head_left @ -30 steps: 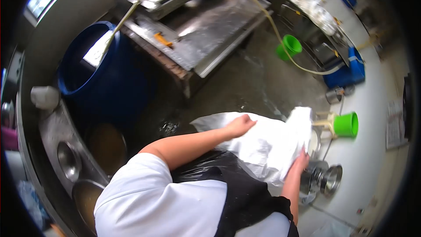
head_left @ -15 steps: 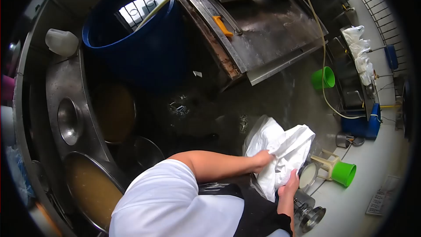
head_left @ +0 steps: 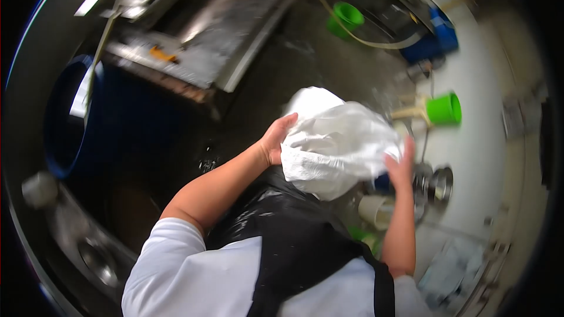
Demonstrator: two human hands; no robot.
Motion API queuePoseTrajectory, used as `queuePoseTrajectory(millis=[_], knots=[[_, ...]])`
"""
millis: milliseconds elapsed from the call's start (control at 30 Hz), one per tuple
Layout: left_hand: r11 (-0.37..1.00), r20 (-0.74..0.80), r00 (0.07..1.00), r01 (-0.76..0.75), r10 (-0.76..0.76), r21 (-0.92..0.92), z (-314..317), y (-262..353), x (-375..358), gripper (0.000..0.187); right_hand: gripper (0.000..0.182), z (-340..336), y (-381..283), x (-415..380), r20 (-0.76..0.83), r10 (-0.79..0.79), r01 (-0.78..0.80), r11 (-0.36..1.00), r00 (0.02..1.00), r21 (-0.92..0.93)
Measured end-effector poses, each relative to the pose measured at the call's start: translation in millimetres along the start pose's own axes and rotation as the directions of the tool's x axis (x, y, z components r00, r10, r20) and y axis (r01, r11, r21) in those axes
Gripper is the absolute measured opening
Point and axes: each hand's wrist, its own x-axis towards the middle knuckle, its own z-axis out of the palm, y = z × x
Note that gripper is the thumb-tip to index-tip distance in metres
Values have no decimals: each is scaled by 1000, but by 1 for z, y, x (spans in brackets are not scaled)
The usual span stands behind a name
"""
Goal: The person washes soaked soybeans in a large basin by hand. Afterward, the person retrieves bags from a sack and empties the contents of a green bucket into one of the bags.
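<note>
A white, crumpled bag is spread between my two hands at chest height, partly see-through across its middle. My left hand is closed on its left side, thumb up along the edge. On the opposite side my right hand grips the bag's edge, somewhat blurred by motion. Below the bag is the black apron on my front.
A big blue barrel with a hose in it stands at the left. Behind it lies a metal table with an orange-handled tool. Green buckets and metal pots are to the right.
My view has swung to the right. My hands have moved apart, and the bag, bunched up before, is now stretched wider between them.
</note>
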Motion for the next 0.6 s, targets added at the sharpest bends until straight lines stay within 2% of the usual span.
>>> queuePoseTrajectory(millis=[33, 67, 100, 133, 167, 200, 233, 267, 300, 333, 367, 400, 433, 467, 500, 533, 600], knots=[[989, -67, 987, 149, -149, -7, 0, -20, 24, 61, 103, 3, -57, -5, 59, -8, 0, 990, 998, 138], [956, -135, 947, 292, -292, -18, -4, -46, 45, 58, 110, 13, -93, -12, 148, -123, 138, 986, 981, -95], [892, -200, 889, 438, -412, 111, -8, -73, 60, 52, 109, 35, -87, -29, 293, -163, 166, 986, 942, 17], [805, -115, 836, 547, -536, 229, 3, -87, 61, 49, 90, 40, -105, -40, 308, -353, 315, 934, 883, 167], [714, -327, 879, 473, -347, 517, -12, -77, 69, 50, 68, 66, -90, -61, 484, -462, 385, 887, 743, 255], [510, -429, 899, 410, -88, 756, -28, -53, 75, 52, 51, 69, -95, -71, 673, -415, 407, 895, 612, 181], [596, -432, 865, 493, -256, 634, -18, -16, 76, 57, 46, 56, -107, -76, 748, -144, 100, 990, 648, 103], [651, -410, 815, 575, -409, 495, -3, 19, 80, 63, 42, 40, -112, -79, 795, 120, -209, 978, 594, 9], [663, -422, 838, 537, -346, 521, 1, 32, 88, 74, 37, 39, -92, -90, 657, 110, -321, 923, 746, 210], [562, -499, 806, 584, -318, 586, -16, 52, 96, 83, 32, 40, -66, -103, 483, 143, -369, 832, 864, 414], [535, -522, 837, 520, -164, 666, -38, 69, 102, 84, 30, 44, -44, -110, 392, 204, -394, 773, 897, 498], [631, -497, 867, 397, -20, 667, -29, 55, 106, 77, 31, 29, -43, -107, 286, 346, -441, 800, 893, 408], [492, -529, 828, 388, 184, 779, -29, 41, 115, 73, 31, 39, -22, -113, 114, 537, -538, 760, 836, 365], [328, -499, 777, 390, 384, 860, -28, 25, 124, 70, 35, 44, 3, -118, -20, 693, -633, 669, 721, 390], [379, -419, 860, 299, 292, 876, -25, 9, 126, 65, 39, 41, 16, -121, -129, 789, -683, 590, 601, 430], [537, -362, 930, 275, 61, 797, -20, -9, 132, 72, 44, 40, 23, -122, -229, 857, -714, 512, 462, 478], [615, -446, 893, 387, -64, 687, 9, -92, 151, 80, 53, 33, 5, -117, -287, 856, -699, 517, 430, 493]])
